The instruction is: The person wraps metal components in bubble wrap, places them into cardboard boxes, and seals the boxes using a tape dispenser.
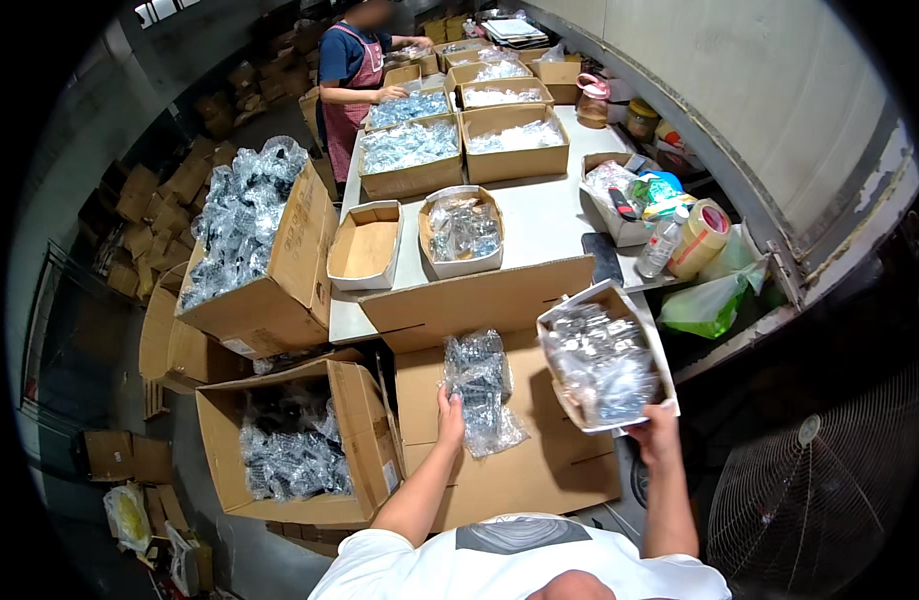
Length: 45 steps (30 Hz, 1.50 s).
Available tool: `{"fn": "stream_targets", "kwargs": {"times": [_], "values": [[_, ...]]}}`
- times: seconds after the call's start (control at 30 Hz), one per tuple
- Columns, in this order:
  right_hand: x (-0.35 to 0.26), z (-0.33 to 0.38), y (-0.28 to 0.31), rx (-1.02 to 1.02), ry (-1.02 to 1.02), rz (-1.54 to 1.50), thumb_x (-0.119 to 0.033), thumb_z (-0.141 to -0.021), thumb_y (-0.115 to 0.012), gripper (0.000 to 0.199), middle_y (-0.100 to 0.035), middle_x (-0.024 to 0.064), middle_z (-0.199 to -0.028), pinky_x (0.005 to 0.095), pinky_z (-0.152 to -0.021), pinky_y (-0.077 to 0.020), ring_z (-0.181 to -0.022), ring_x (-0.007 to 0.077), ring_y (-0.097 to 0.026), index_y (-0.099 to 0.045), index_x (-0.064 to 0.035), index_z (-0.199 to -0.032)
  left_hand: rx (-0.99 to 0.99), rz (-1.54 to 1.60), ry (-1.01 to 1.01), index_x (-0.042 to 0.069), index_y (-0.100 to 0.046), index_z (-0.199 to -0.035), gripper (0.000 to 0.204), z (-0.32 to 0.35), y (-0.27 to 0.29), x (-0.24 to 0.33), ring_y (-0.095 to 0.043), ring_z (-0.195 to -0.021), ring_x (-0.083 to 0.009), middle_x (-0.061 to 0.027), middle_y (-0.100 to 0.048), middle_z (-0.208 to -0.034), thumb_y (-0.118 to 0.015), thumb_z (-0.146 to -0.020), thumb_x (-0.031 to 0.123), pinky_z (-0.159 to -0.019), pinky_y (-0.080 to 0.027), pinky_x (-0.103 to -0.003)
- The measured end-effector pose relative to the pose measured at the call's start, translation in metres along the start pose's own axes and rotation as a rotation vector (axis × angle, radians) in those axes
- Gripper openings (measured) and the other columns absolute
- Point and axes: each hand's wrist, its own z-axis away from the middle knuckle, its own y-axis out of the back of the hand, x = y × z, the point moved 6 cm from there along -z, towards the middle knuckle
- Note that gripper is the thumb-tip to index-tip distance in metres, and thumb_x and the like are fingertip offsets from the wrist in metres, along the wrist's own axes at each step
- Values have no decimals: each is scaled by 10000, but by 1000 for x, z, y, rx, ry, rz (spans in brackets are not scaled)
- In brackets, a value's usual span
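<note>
My right hand (658, 432) grips the lower corner of a shallow white-sided cardboard box (668, 385), which is tilted over the right of a flat cardboard sheet (580, 478). Clear plastic packets of shiny small parts (602, 355) fill this box. On the sheet lies a clear bubble-wrap pack with dark contents (477, 370); my left hand (450, 415) is closed on its left edge, the fingers partly hidden. Just left stands a large carton (295, 510) holding several similar dark packs (298, 455).
A tall carton (300, 240) overflows with bubble-wrapped packs. On the white table (540, 220) are an empty shallow box (365, 250), a box of packets (460, 268) and several filled cartons. A co-worker (352, 80) reaches into one at the far left. A fan (820, 480) stands at right.
</note>
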Motion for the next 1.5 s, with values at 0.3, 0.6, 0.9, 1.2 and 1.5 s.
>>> {"fn": "stream_targets", "kwargs": {"times": [0.3, 0.6, 0.9, 1.2, 1.5], "values": [[181, 42, -147, 119, 1081, 1381, -117, -548, -725, 672, -441, 205, -1195, 447, -732, -501, -983, 408, -530, -334, -112, -1094, -28, 39, 10, 61, -167, -1415, 589, -13, 10, -26, -296, -1282, -295, -182, -308, -1395, -405, -948, 329, -1064, -226, -369], [113, 8, -57, 480, 621, 911, -125, -565, -802, 845, -427, 226, -1177, 419, -888, -411, -1085, 372, -455, -271, -12, -1213, -400, -1040, -351, 98, -352, -1331, 692, 138, 12, 1, -308, -1232, -361, -178, -338, -1337, -632, -746, 339, -1059, -197, -522], [62, -12, -23, 366, 675, 427, -105, -755, -711, 703, -407, 154, -1133, 329, -783, -476, -988, 209, -479, -216, -4, -1242, -944, -1202, -706, 121, -481, -1227, 664, 202, -25, 8, -453, -1130, -330, -129, -438, -1287, -704, -610, 225, -912, -404, -517], [-73, -138, -162, 34, 363, -240, -194, -823, -677, 723, -480, 121, -993, 333, -545, -488, -696, 186, -550, -93, -169, -1249, -678, -1293, -700, 79, -604, -902, 186, 126, -32, 126, -622, -671, -274, -97, -621, -769, -610, -748, 183, -538, -485, -417], [-12, -146, -280, -350, 885, 1649, -466, -784, -597, 705, -343, 138, -1408, 545, -1067, -187, -1325, 321, -269, -375, -113, -1353, -27, -1471, -723, 102, -286, -1404, 1017, 7, -39, 176, -161, -1375, -303, -117, -190, -1486, -603, -633, 684, -1044, -152, -605]]}}
